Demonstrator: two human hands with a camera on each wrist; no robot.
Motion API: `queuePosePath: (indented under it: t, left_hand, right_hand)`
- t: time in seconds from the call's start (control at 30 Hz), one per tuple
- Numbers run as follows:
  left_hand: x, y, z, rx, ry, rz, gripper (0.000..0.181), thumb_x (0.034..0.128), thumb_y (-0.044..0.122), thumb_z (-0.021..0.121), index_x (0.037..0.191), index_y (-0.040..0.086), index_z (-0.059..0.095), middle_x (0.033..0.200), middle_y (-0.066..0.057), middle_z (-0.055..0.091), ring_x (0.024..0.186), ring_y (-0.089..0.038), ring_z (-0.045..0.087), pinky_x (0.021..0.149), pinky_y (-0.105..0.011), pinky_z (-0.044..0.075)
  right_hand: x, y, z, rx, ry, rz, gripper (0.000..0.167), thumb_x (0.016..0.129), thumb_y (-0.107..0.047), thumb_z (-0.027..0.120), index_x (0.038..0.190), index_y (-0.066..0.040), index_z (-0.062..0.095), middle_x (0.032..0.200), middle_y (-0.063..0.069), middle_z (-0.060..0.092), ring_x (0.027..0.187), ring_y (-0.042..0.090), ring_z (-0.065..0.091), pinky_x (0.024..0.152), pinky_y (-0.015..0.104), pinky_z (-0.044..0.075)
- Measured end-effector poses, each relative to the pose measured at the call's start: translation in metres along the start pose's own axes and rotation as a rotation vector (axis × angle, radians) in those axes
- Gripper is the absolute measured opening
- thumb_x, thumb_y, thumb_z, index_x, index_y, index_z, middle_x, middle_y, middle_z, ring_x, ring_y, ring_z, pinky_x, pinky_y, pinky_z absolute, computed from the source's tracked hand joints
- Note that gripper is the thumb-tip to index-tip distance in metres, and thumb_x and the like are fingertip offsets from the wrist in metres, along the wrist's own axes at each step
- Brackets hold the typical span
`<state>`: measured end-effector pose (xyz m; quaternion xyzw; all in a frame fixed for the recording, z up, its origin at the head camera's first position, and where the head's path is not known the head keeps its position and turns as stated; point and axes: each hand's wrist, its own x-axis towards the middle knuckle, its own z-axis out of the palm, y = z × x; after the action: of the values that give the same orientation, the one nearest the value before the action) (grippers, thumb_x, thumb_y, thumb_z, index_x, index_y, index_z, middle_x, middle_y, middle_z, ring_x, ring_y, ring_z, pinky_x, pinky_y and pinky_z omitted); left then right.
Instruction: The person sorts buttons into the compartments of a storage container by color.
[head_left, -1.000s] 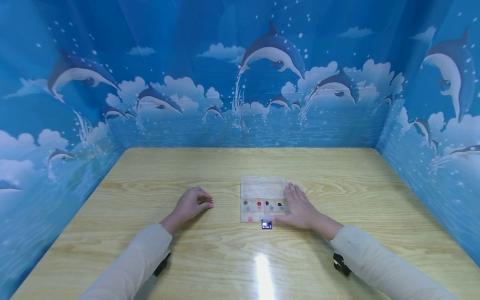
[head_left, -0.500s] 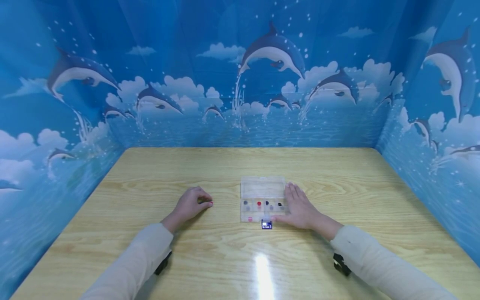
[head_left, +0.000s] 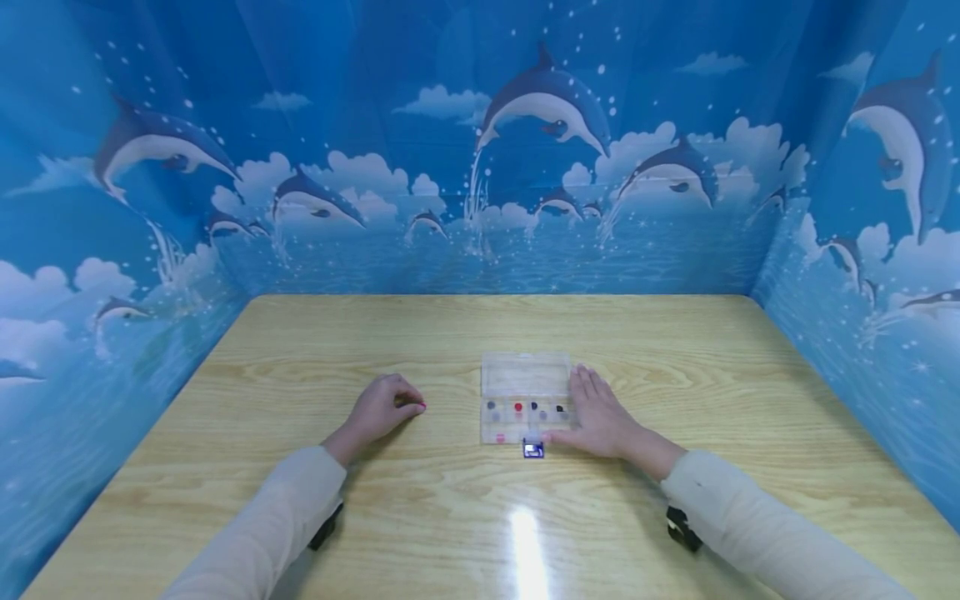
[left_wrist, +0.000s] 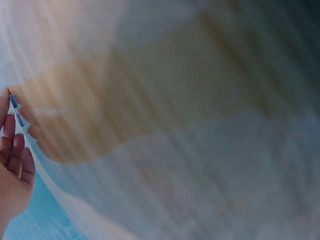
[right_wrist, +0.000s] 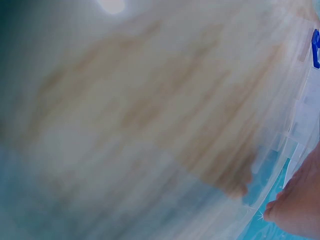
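Note:
A clear plastic compartment box (head_left: 526,377) lies with its lid open near the middle of the table. Small red and dark round pieces sit in its compartments, among them a red piece (head_left: 518,407). A blue latch (head_left: 533,450) juts from its front edge. My right hand (head_left: 603,418) rests along the box's right side, fingers straight. Left of the box, my left hand (head_left: 381,408) pinches a small red piece (head_left: 423,406) between thumb and forefinger, mostly hidden by the fingertips. In the left wrist view, thin blue slivers (left_wrist: 20,120) show by the fingertips; their kind is unclear.
The wood-grain table (head_left: 420,517) extends around the box and both hands. A blue curtain (head_left: 375,108) printed with dolphins stands at its back and sides. Glare (head_left: 528,550) falls near the front of the table.
Less of the small piece shows between my left fingertips than a second ago. The left hand has hardly shifted; the right hand and box stay put.

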<state>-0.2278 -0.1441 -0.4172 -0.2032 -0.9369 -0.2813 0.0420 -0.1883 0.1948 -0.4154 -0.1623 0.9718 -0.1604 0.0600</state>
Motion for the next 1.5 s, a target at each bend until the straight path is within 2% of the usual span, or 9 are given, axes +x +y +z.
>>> queuePosePath:
  t: [0.33, 0.77, 1.5]
  left_hand:
    - [-0.0004, -0.0015, 0.0009, 0.012, 0.007, 0.014, 0.006, 0.0787, 0.015, 0.073, 0.077, 0.010, 0.072, 0.077, 0.000, 0.065, 0.077, -0.015, 0.055, 0.073, -0.033, 0.046]
    - [0.0001, -0.0020, 0.0000, 0.004, 0.014, -0.028, 0.007, 0.0785, 0.014, 0.073, 0.073, 0.011, 0.071, 0.074, 0.000, 0.064, 0.076, -0.014, 0.055, 0.076, -0.035, 0.047]
    - [0.0021, 0.0043, -0.0015, -0.121, 0.026, -0.039, 0.009, 0.0810, 0.010, 0.070, 0.075, 0.004, 0.069, 0.079, -0.006, 0.066, 0.075, -0.015, 0.058, 0.072, -0.033, 0.050]
  right_hand:
    - [0.0000, 0.0004, 0.0016, 0.003, 0.007, -0.006, 0.110, 0.079, -0.064, 0.056, 0.143, 0.013, 0.009, 0.151, 0.031, 0.004, 0.140, 0.046, 0.005, 0.115, 0.054, 0.008]
    - [0.0005, 0.0010, 0.0020, 0.000, 0.003, -0.003, 0.111, 0.079, -0.065, 0.056, 0.143, 0.013, 0.009, 0.151, 0.031, 0.004, 0.140, 0.046, 0.004, 0.115, 0.054, 0.008]
    - [-0.0005, -0.0010, -0.0012, 0.000, -0.006, 0.000, 0.110, 0.080, -0.064, 0.056, 0.143, 0.013, 0.008, 0.151, 0.031, 0.003, 0.140, 0.046, 0.003, 0.115, 0.054, 0.008]
